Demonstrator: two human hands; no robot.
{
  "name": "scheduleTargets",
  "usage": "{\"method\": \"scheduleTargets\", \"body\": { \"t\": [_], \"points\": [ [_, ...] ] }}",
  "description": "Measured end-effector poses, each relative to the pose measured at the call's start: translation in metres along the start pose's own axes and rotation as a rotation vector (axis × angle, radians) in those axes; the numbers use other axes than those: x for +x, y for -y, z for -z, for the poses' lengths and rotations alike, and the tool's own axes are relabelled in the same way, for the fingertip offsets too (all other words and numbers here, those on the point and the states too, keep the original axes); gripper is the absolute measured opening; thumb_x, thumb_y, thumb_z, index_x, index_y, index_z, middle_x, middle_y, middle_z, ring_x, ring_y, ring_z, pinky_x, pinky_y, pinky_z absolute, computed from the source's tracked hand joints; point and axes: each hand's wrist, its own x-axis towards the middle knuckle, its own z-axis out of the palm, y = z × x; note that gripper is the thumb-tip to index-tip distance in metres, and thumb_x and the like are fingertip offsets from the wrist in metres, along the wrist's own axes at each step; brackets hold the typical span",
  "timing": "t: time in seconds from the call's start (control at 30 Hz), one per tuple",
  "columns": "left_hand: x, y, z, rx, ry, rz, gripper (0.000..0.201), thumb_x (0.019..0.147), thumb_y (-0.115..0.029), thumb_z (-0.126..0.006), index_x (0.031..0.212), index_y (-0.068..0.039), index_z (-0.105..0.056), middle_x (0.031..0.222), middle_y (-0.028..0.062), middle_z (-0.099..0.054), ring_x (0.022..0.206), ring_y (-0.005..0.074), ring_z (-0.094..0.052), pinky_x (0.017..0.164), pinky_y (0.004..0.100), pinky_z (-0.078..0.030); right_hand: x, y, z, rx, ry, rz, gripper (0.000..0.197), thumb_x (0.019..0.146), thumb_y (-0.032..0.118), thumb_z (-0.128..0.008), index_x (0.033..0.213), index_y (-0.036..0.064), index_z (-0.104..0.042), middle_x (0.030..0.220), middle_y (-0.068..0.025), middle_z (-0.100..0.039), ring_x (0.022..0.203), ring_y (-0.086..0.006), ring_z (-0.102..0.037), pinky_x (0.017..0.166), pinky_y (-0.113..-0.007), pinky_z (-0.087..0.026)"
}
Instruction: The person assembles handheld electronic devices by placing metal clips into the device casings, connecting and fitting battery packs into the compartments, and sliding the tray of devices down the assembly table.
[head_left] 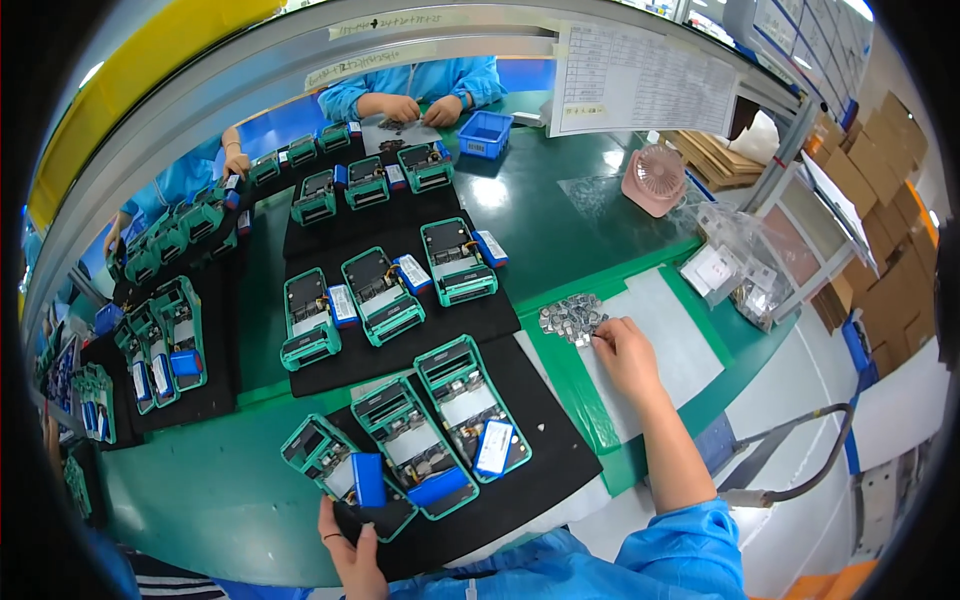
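Observation:
My left hand (352, 562) grips the near end of a green-framed device housing (322, 452), thumb on one side and fingers on the other. A blue battery pack (368, 480) lies on that housing. Over to the right, my right hand (628, 358) has its fingertips pinched together at the edge of a pile of small silvery metal parts (568, 316); what is between them is too small to make out. Beside the held housing lie two more open housings, a middle one (412, 440) and a right one (468, 400), with a white-labelled blue battery (494, 447) on the latter.
Black mats (540, 440) carry further rows of housings with batteries. A white sheet (660, 330) taped in green lies under the pile. Plastic bags (735, 265), a pink fan (655, 180) and a blue bin (485, 134) stand beyond. Co-workers' hands (400, 108) work across the table.

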Motion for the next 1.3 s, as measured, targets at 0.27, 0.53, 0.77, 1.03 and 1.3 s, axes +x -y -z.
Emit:
{"method": "scheduleTargets", "body": {
  "t": [0.27, 0.53, 0.77, 1.03, 1.3],
  "points": [
    [0.025, 0.023, 0.002, -0.110, -0.125, -0.116, 0.058, 0.094, -0.002, -0.053, 0.150, -0.002, -0.039, 0.152, 0.0135, -0.038, 0.135, 0.0234, -0.040, 0.116, 0.0365, -0.028, -0.005, 0.000, 0.015, 0.049, 0.098, -0.031, 0.012, 0.088, 0.015, -0.069, 0.089, 0.0039, -0.069, 0.085, -0.0136, -0.064, 0.083, -0.0335, -0.064, 0.071, -0.044, -0.051],
    [0.050, 0.006, -0.007, 0.483, -0.088, -0.324, 0.080, 0.078, -0.015, -0.075, 0.148, -0.004, -0.037, 0.153, 0.0235, -0.022, 0.139, 0.0388, -0.031, 0.117, 0.0462, -0.026, 0.003, 0.009, 0.014, -0.290, 0.201, 0.343, 0.005, 0.083, 0.010, -0.068, 0.084, 0.0056, -0.068, 0.085, -0.0132, -0.066, 0.085, -0.0340, -0.065, 0.073, -0.047, -0.054],
    [0.071, 0.000, -0.020, 0.584, 0.219, -0.505, 0.077, 0.073, -0.029, -0.088, 0.139, -0.009, -0.054, 0.157, 0.0332, -0.014, 0.141, 0.0505, -0.030, 0.112, 0.0525, -0.034, 0.024, 0.004, 0.014, -0.533, 0.334, 0.448, 0.009, 0.083, 0.006, -0.061, 0.075, 0.0028, -0.062, 0.075, -0.0170, -0.066, 0.072, -0.0373, -0.067, 0.066, -0.047, -0.056],
    [0.076, -0.004, -0.017, 0.793, 0.226, -0.612, 0.061, 0.078, -0.027, -0.081, 0.130, -0.004, -0.060, 0.109, 0.0113, -0.065, 0.101, 0.0282, -0.060, 0.102, 0.0460, -0.039, 0.025, 0.060, 0.032, -0.558, 0.382, 0.378, 0.010, 0.085, 0.006, -0.063, 0.077, 0.0004, -0.065, 0.079, -0.0172, -0.070, 0.073, -0.0349, -0.069, 0.066, -0.045, -0.055],
    [0.106, 0.017, 0.031, -0.168, -0.046, -0.290, 0.047, 0.099, -0.006, -0.048, 0.145, 0.001, -0.042, 0.142, 0.0165, -0.053, 0.134, 0.0269, -0.048, 0.114, 0.0391, -0.034, -0.023, 0.186, -0.003, 0.119, 0.446, 0.723, 0.013, 0.077, 0.002, -0.076, 0.088, 0.0050, -0.071, 0.086, -0.0096, -0.073, 0.076, -0.0271, -0.071, 0.066, -0.036, -0.058]
  ]
}}
